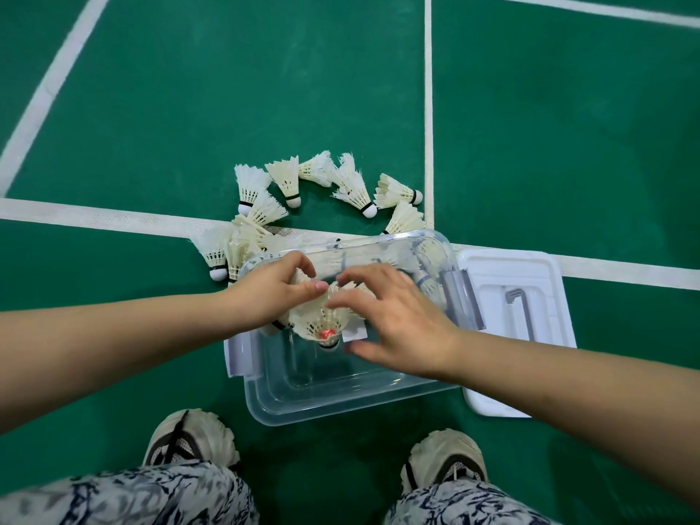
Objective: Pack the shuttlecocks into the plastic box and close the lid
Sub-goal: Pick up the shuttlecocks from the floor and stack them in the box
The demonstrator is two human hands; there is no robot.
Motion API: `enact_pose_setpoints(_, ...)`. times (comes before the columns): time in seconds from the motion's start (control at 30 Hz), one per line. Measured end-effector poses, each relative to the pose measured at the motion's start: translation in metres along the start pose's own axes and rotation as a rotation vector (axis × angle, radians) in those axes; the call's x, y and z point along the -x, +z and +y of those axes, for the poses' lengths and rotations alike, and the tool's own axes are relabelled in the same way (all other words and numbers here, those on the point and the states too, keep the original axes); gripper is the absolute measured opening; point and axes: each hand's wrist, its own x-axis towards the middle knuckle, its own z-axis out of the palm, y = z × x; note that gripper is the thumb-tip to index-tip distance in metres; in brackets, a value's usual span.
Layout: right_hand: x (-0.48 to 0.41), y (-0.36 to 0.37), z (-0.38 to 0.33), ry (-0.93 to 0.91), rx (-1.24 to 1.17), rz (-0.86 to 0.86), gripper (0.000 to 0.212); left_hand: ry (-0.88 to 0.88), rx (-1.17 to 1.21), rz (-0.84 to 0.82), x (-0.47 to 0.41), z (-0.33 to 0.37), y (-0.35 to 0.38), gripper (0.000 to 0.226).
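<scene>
**Packing barely begun: most birdies outside the box**

Nearest us, below both wrists, sat our two pale sneakers (191,437) and patterned trousers (125,494). Under the hands was the plastic box (322,403), clear, rounded corners, smooth glossy walls, w/ grey latch flaps at either end. Its near half looked bare.

Our left hand (274,293) was curled, thumb and forefinger pinched on the feather skirt of a shuttlecock (322,323); a second one seemed tucked under the palm, though we couldn't tell for sure. Our right hand (394,316) was spread loosely, fingertips touching the same feather rim, not gripping. That shuttlecock hung above the box interior, cork down, a red spot inside the cone.

Right of the right hand lay the lid (488,395), white, matte, moulded, flat on the floor just beside the box.

Beyond the fingers, a loose pile (341,183) of stiff, frayed white-feather shuttlecocks w/ black-banded cork tips lay on the green court floor (189,89). We judged most packing left to do, lid unclosed.
</scene>
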Motion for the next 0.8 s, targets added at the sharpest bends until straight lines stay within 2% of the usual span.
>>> enact_pose_setpoints(0.13,0.000,0.007,-0.004,-0.112,-0.009,0.110,0.021,-0.026,0.067,0.035,0.006,0.004,0.003,0.028)
enact_pose_setpoints(0.27,0.001,0.008,-0.001,-0.126,-0.001,0.194,0.022,0.008,0.031,0.123,0.006,0.000,0.003,0.031)
enact_pose_setpoints(0.37,0.008,0.010,0.000,-0.091,-0.030,0.163,0.022,0.025,0.009,0.215,0.005,-0.001,-0.001,0.037)
enact_pose_setpoints(0.5,0.013,0.014,-0.002,0.170,-0.247,-0.122,0.026,0.068,-0.077,0.204,0.007,-0.002,0.001,0.040)
enact_pose_setpoints(0.6,0.013,0.023,0.004,0.376,-0.310,-0.328,0.025,0.113,-0.132,0.151,0.010,-0.007,0.003,0.035)
enact_pose_setpoints(0.7,0.011,0.028,0.005,0.446,-0.373,-0.514,0.029,0.145,-0.147,0.107,0.009,-0.011,0.002,0.033)
enact_pose_setpoints(0.77,0.007,0.033,0.004,0.456,-0.380,-0.633,0.018,0.158,-0.160,0.090,0.008,-0.013,0.002,0.032)
enact_pose_setpoints(0.8,0.004,0.035,0.003,0.464,-0.373,-0.688,0.020,0.163,-0.167,0.084,0.007,-0.014,0.002,0.032)
